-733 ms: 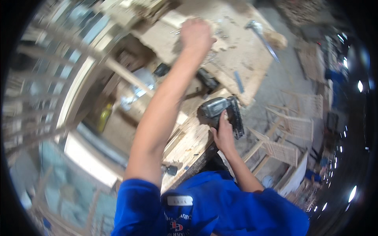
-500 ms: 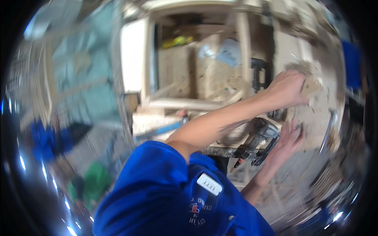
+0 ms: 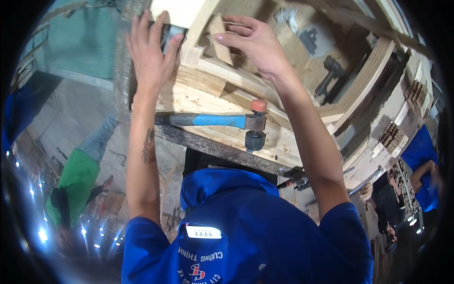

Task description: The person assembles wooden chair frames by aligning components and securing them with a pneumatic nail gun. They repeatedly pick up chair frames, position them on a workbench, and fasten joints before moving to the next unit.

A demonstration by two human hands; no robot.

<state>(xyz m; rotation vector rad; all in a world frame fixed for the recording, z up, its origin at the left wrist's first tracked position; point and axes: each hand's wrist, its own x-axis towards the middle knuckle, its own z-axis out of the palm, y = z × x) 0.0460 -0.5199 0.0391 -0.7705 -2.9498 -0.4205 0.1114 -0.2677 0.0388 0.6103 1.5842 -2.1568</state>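
Note:
My right hand (image 3: 257, 45) pinches a small wooden block (image 3: 220, 40) between thumb and fingers, held slanted at the inner corner of a wooden frame (image 3: 194, 54). My left hand (image 3: 153, 57) rests with fingers spread over the bench's left edge, just left of that corner, beside a pale flat panel (image 3: 177, 12). Its thumb lies by a dark piece at the frame's side. Whether the block touches the frame, I cannot tell. Nearer to me, a mallet (image 3: 220, 120) with a blue handle and an orange and a black face lies on the wooden boards between my forearms.
A black power tool (image 3: 329, 78) lies inside the frame, near a crumpled plastic bag (image 3: 317, 40). Another dark tool (image 3: 297, 180) sits at the bench's near edge, partly behind my right arm. Stacked wood pieces (image 3: 416, 94) stand at right. People work at both sides, one in green (image 3: 75, 177).
Both hands have moved left from the right side of the bench to the frame's near-left corner. The small block now shows in my right hand. The view has turned too.

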